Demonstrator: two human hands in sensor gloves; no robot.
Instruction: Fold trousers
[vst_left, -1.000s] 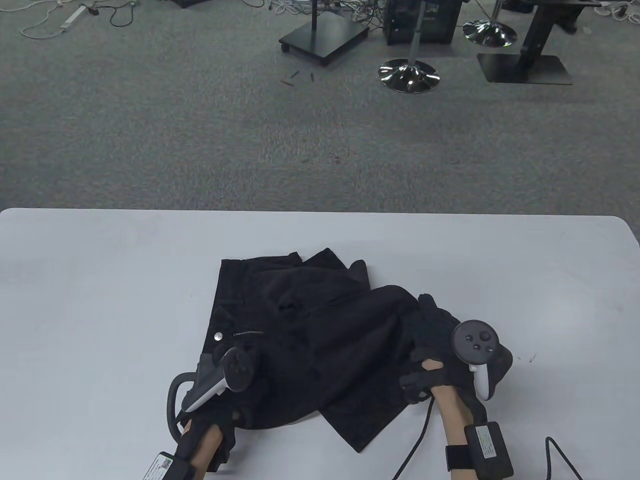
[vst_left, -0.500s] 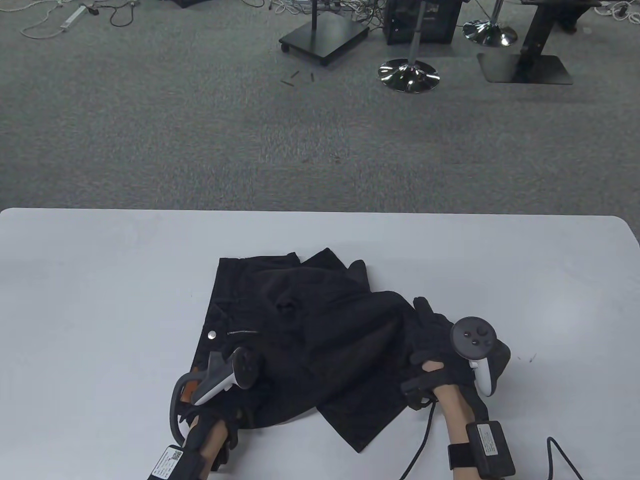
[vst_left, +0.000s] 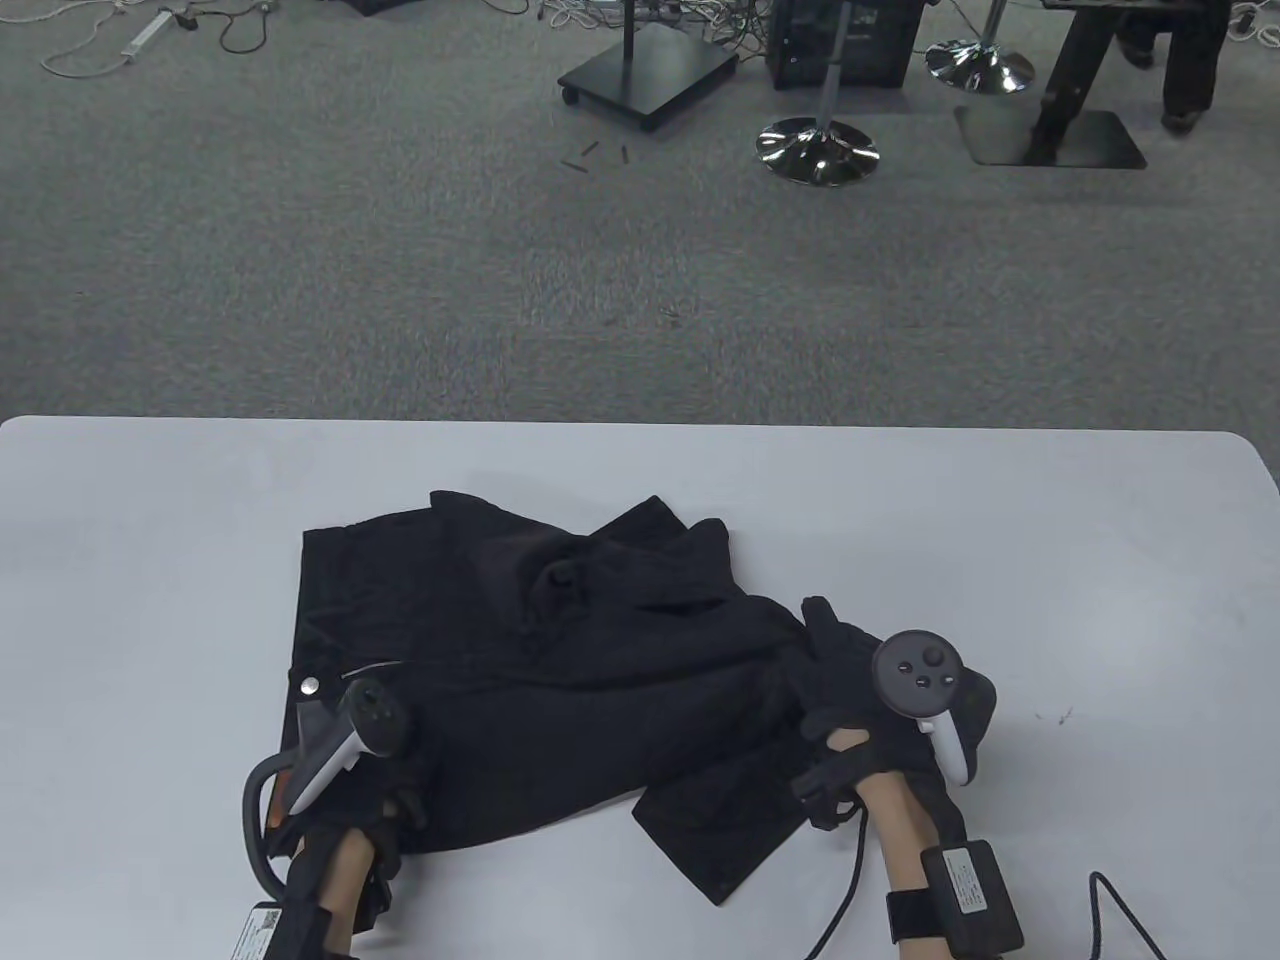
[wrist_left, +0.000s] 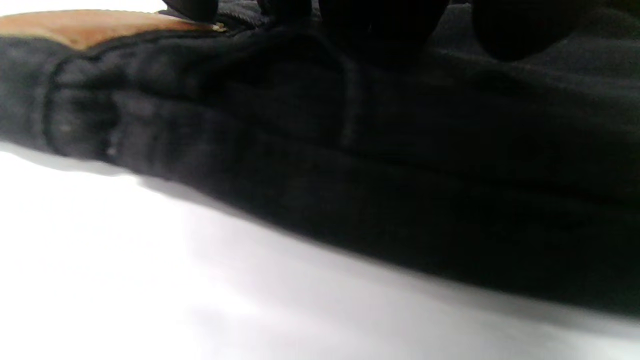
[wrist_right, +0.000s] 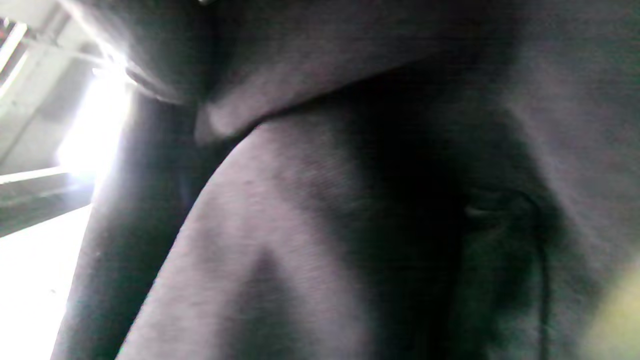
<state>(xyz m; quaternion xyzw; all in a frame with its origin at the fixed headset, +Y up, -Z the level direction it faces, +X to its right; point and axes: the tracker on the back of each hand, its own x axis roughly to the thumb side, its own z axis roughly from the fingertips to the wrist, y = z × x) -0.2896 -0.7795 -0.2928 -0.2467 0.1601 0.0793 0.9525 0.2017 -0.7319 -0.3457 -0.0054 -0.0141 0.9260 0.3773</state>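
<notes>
Black trousers (vst_left: 560, 680) lie crumpled on the white table (vst_left: 150, 560), waistband to the left with a silver button (vst_left: 308, 685). My left hand (vst_left: 385, 790) grips the waistband's near corner. In the left wrist view its fingers (wrist_left: 380, 30) hang onto the dark fabric (wrist_left: 350, 175) beside a brown patch (wrist_left: 90, 27). My right hand (vst_left: 850, 670) holds the trousers' right side where the legs bunch; black glove blends with black cloth. The right wrist view is filled with close fabric (wrist_right: 325, 200), and no fingers show there.
A leg end (vst_left: 720, 850) sticks out toward the near edge between my hands. A black cable (vst_left: 1120, 900) lies at the near right. Beyond the table's far edge is grey carpet with stand bases (vst_left: 818, 150) and a person's legs (vst_left: 1190, 60).
My left hand has pulled the waistband to the left, spreading the trousers wider. My right hand has shifted slightly left with the cloth. A person's legs have appeared at the far right.
</notes>
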